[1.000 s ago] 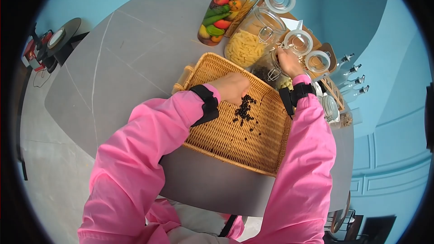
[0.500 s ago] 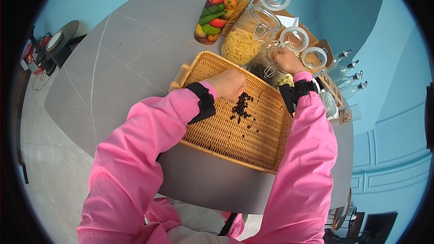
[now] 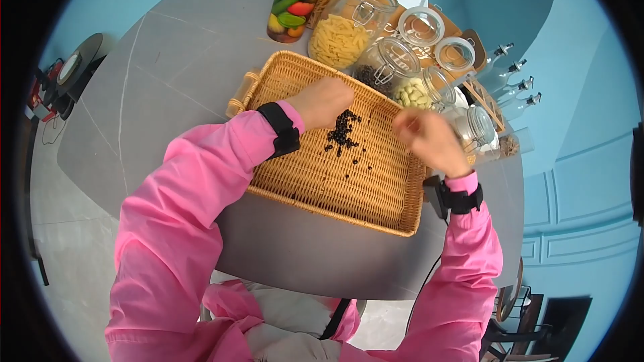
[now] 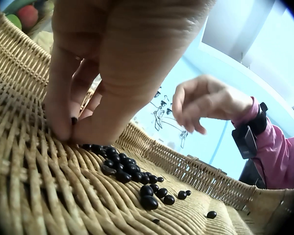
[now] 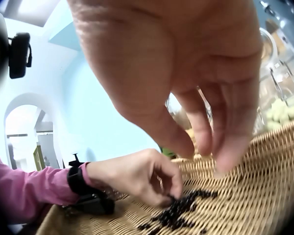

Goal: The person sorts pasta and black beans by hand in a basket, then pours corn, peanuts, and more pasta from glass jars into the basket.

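Observation:
A wicker tray lies on the grey table with a small heap of black beans in its far half. My left hand is down on the heap, fingers curled, its fingertips pinching at the beans on the weave. My right hand hovers over the tray's right side with loosely curled fingers and nothing in it. The right wrist view shows the right hand above the tray and the left hand at the beans.
Clip-top glass jars stand behind the tray: pasta, dark beans, pale beans, and another jar at the right. A jar of vegetables stands further left. Small bottles line the far right edge.
My right hand has left the dark-bean jar and drawn back over the tray's right side. My left hand stays on the bean heap.

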Tool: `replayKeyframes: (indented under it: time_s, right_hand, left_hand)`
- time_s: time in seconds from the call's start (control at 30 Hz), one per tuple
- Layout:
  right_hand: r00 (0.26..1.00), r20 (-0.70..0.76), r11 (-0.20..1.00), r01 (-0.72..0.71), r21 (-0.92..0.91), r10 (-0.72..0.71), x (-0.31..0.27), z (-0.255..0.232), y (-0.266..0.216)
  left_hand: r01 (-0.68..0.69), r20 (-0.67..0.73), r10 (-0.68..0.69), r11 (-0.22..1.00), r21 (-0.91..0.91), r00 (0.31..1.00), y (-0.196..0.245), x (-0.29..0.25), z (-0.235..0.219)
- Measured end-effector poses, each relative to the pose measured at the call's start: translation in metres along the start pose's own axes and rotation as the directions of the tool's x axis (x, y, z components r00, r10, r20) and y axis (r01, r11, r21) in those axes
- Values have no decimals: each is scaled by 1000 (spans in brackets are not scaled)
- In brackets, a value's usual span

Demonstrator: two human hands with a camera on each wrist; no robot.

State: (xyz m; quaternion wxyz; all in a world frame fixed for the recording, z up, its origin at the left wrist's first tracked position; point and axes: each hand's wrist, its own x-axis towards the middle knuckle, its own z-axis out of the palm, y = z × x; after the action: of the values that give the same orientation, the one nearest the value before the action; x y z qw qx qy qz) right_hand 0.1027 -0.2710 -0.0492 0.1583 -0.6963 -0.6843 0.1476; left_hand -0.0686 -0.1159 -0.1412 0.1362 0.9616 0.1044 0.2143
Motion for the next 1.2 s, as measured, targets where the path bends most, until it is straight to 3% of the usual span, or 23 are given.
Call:
replayKeyframes:
  time_s: [0.03, 0.1, 0.17, 0.23, 0.33, 0.53, 0.63, 0.8, 0.93, 1.13, 1.2]
  right_hand:
    - [991, 133, 995, -3, 103, -11, -8, 11, 12]
    - [971, 233, 998, -42, -50, 52, -21, 28, 10]
    - [979, 200, 999, -34, -39, 41, -26, 47, 14]
    - [986, 166, 999, -24, -28, 28, -25, 55, 15]
    - [989, 137, 998, -60, 22, 57, -23, 60, 14]
    - [993, 115, 1000, 0, -4, 0, -18, 62, 14]
    - [995, 98, 999, -23, 32, 19, -14, 60, 14]
    - [989, 37, 965, -147, 218, 142, -3, 61, 24]
    - [994, 44, 966, -108, 236, 100, 0, 63, 25]
    - [980, 176, 972, -129, 199, 94, -3, 61, 10]
    - [978, 209, 991, -39, 132, 11, -5, 59, 3]
  left_hand:
    - [-33, -45, 35, 998, 46, 998, 2, 0, 1]
    - [-21, -29, 22, 998, 57, 999, 5, 0, 2]
    - [-2, -19, 3, 997, 71, 1000, 4, -2, 6]
    - [-90, -215, 100, 994, 57, 971, 0, -4, 16]
    - [-106, -216, 124, 990, 94, 968, 3, -6, 17]
    - [-87, -223, 106, 992, 94, 969, 7, -7, 14]
    - [-20, -171, 33, 997, 75, 985, 7, -6, 11]
    - [-63, -207, 77, 995, 74, 975, 3, -6, 12]
    - [-78, -191, 91, 994, 77, 977, 1, -6, 12]
    - [-81, -167, 94, 993, 84, 981, 0, -6, 12]
    - [-77, -160, 91, 993, 91, 983, 1, -5, 12]
